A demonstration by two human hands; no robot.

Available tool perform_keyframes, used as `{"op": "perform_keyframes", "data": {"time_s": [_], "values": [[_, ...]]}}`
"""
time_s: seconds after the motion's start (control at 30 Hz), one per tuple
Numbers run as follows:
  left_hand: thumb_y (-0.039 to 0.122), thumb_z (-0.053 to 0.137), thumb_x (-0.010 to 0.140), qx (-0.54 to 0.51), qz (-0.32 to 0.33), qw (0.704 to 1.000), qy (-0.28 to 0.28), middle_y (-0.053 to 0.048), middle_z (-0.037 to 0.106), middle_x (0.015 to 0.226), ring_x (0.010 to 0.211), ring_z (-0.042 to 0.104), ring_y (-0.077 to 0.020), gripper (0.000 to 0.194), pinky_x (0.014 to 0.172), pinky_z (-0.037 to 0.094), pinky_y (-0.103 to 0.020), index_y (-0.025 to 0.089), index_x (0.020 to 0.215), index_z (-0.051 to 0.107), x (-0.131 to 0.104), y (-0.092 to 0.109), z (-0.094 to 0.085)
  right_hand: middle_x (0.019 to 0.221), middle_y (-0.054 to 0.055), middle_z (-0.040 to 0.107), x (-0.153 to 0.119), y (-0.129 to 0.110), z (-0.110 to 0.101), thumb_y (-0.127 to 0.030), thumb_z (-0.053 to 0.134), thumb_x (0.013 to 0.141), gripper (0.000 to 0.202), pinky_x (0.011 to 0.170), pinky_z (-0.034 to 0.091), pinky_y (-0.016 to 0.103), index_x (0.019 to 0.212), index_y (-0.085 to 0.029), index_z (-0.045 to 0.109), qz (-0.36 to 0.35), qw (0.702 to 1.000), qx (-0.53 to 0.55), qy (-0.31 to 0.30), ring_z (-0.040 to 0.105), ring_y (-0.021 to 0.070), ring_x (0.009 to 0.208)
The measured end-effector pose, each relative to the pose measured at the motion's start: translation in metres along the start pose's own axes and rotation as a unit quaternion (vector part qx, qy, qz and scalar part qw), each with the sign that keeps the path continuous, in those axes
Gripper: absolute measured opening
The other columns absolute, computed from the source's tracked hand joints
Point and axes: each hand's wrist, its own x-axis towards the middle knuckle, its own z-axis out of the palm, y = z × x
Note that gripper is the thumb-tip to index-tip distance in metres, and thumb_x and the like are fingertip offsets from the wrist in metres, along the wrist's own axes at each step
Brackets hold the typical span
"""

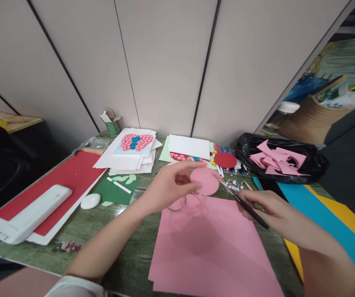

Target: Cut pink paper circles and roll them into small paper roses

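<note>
My left hand (177, 183) pinches a round pink paper circle (207, 181) by its left edge, above the table. In my right hand (261, 208) is a pair of scissors (242, 202) with dark handles; the blade tips meet the circle's right edge. Large pink paper sheets (214, 247) lie below both hands. Thin curled strips and rounded pink pieces (192, 204) rest at the sheets' far edge, partly behind my left hand. Small paper scraps (233, 185) are scattered beyond the scissors.
A black plastic bag (316, 165) at the right holds pink offcuts (278, 159). Blue paper (326, 222) and yellow paper lie under my right arm. At the left are a white laminator-like device (38, 210), red paper (81, 169) and a card with a pink heart (136, 142). A wall panel stands behind.
</note>
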Motion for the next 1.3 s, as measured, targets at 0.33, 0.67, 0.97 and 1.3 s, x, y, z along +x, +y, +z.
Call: {"op": "perform_keyframes", "data": {"time_s": [0.33,0.67,0.97,1.3], "values": [[0.018,0.060,0.075,0.026,0.008,0.999,-0.036,0.003,0.053,0.069,0.063,0.055,-0.0088,0.039,0.058,0.048,-0.021,0.025,0.113,0.060,0.000,0.003,-0.006,0.062,-0.003,0.043,-0.001,0.000,-0.003,-0.016,0.041,0.087,0.020,0.052,0.026,0.024,0.067,-0.019,0.040,0.009,0.998,-0.008,-0.056,0.037,0.0115,0.058],[0.023,0.065,0.075,-0.108,0.027,0.989,0.100,0.003,0.056,0.068,0.068,0.056,-0.0115,0.051,0.066,0.051,-0.026,0.028,0.124,0.050,0.004,-0.013,0.016,0.063,-0.001,0.053,0.009,-0.003,0.011,-0.031,0.040,0.090,0.025,0.052,0.034,0.024,0.068,-0.020,0.046,0.012,0.999,0.031,0.004,0.047,0.0130,0.059],[0.022,0.067,0.074,-0.085,0.029,0.989,0.120,0.004,0.052,0.062,0.059,0.048,-0.0080,0.040,0.059,0.046,-0.022,0.027,0.113,0.059,0.003,-0.014,0.017,0.062,-0.002,0.052,0.012,-0.008,0.016,-0.025,0.045,0.084,0.018,0.052,0.033,0.024,0.067,-0.020,0.046,0.032,0.998,0.052,0.017,0.045,0.0124,0.057],[0.017,0.065,0.073,-0.056,0.035,0.993,0.103,0.005,0.048,0.060,0.059,0.047,-0.0076,0.040,0.060,0.045,-0.021,0.023,0.112,0.061,0.003,-0.014,0.019,0.062,-0.005,0.042,0.016,-0.011,0.025,-0.011,0.039,0.082,0.014,0.051,0.030,0.023,0.072,-0.021,0.042,0.053,0.997,0.052,0.021,0.037,0.0108,0.057]]}}
